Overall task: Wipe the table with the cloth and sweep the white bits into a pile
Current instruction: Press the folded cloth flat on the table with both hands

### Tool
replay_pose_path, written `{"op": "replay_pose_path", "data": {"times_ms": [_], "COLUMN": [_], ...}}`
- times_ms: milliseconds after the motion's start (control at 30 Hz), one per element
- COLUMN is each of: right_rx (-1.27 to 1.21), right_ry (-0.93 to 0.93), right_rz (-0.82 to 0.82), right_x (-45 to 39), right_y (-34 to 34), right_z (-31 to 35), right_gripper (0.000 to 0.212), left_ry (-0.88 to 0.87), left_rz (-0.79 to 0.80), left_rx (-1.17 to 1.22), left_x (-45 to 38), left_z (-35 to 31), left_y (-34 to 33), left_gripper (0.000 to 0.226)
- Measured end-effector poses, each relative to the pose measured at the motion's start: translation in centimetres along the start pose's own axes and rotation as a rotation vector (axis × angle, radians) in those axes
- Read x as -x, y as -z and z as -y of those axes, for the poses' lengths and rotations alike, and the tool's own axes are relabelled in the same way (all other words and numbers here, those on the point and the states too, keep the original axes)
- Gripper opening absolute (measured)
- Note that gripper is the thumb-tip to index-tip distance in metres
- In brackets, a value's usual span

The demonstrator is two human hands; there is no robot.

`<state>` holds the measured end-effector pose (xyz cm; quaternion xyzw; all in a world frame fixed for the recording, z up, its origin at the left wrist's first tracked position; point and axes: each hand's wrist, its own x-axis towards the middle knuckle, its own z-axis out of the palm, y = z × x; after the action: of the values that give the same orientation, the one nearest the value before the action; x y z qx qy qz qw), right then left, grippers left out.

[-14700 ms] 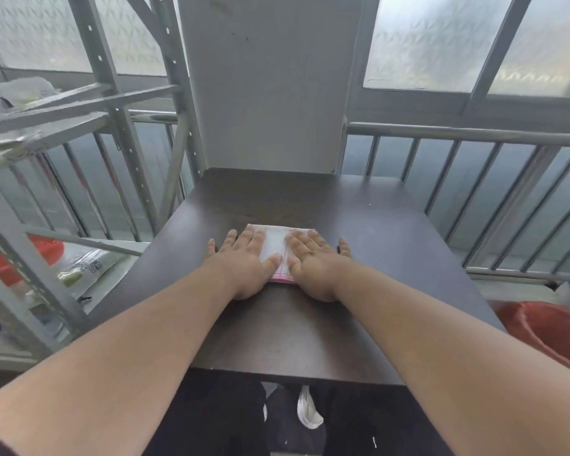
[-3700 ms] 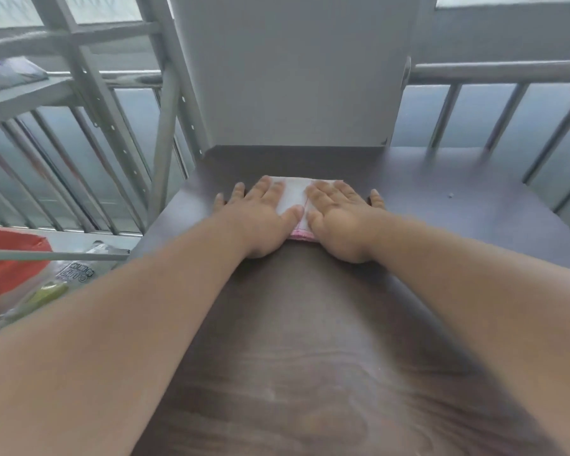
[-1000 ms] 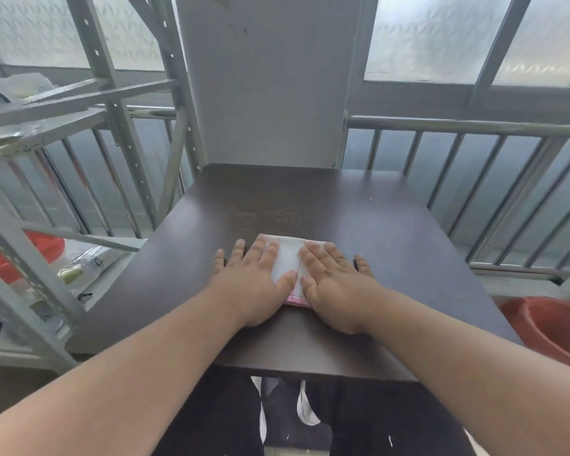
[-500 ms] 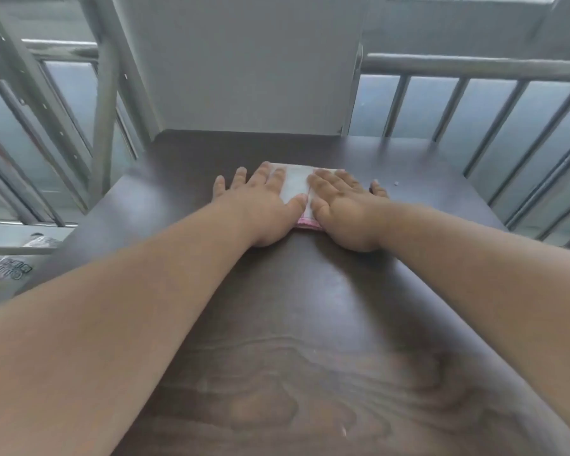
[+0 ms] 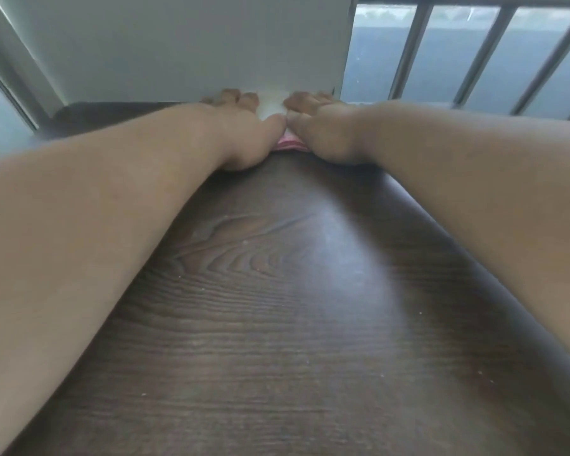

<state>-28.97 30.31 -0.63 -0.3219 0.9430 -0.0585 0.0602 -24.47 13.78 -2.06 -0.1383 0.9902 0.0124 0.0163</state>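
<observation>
Now, cloth (image 5: 272, 105): white, pink-edged, at far edge of table (image 5: 277, 324), against grey panel (image 5: 185, 44).
Left hand (image 5: 241, 130): flat, fingers straight, pressing cloth.
Right hand (image 5: 323, 130): same, alongside.
White bits (image 5: 420, 313): scattered, near side.

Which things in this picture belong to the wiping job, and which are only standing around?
Belong to the job:
- cloth, under both hands
- left hand, flat on it
- right hand, flat on it
- table
- white bits, scattered

Only around:
- grey panel
- railing bars
</observation>
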Motion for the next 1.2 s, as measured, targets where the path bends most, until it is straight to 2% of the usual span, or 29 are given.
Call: {"op": "replay_pose_path", "data": {"times_ms": [167, 233, 433, 967, 1200], "right_rx": [0.031, -0.005, -0.045, -0.04, -0.026], "right_ry": [-0.055, -0.086, -0.094, -0.062, -0.027], "right_rz": [-0.009, -0.003, 0.023, 0.011, 0.003], "right_x": [2.2, 3.9, 10.9, 34.0, 41.2], "right_y": [0.2, 0.0, -1.3, -4.1, -4.7], "right_z": [1.0, 1.5, 2.7, 7.4, 9.2], "right_gripper": [0.058, 0.059, 0.06, 0.062, 0.061], "left_ry": [0.017, 0.027, 0.035, -0.069, -0.09], "left_rz": [0.026, 0.033, 0.053, 0.049, 0.02], "left_rx": [0.038, 0.047, 0.081, 0.128, 0.149], "left_x": [1.5, 3.6, 12.3, 36.1, 43.4], "left_z": [0.0, -0.3, -1.6, -4.3, -4.8], "left_y": [0.0, 0.1, 0.2, -0.7, -1.3], "left_gripper": [0.097, 0.09, 0.079, 0.084, 0.085]}}
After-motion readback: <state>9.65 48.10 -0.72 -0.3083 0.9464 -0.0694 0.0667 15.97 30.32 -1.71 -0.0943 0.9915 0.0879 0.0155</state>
